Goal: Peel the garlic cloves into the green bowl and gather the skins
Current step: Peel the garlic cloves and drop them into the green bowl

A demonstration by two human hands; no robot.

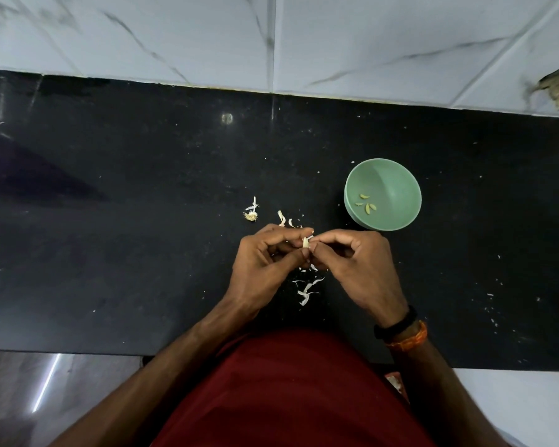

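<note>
Garlic clove (305,242) sits pinched between left hand (265,256) and right hand (359,262). Skins (307,290) lie scattered beneath; green bowl (397,175) stands near, right.

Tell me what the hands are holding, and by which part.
A garlic clove, pinched between both hands: the left hand holds its lower end, the right hand fingers grip its side.

Black counter (110,221) below white marble-veined wall tiles (400,37)

place: home kitchen | cues: black stone counter (142,221), marble-look wall tiles (400,43)
</note>
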